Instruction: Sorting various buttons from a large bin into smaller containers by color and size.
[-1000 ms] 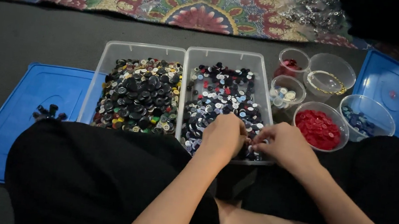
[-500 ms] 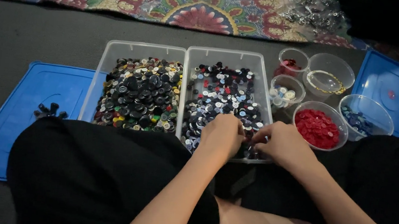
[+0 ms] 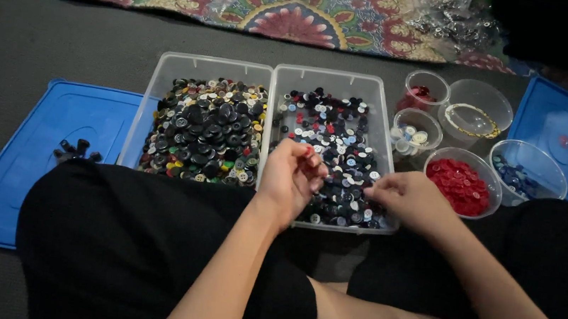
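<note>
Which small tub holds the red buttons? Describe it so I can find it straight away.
Start at the right-hand clear bin of mixed buttons under both hands. Just right of it sits a cluster of small round clear tubs. The red-button tub is nearest the person, beside the right hand, filled only with red.

Mixed buttons (image 3: 332,140) in clear bin (image 3: 327,79)

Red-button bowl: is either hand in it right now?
No. Both the left hand and the right hand are over the right-hand clear bin of mixed buttons, while the red-button bowl sits untouched beside it.
</note>
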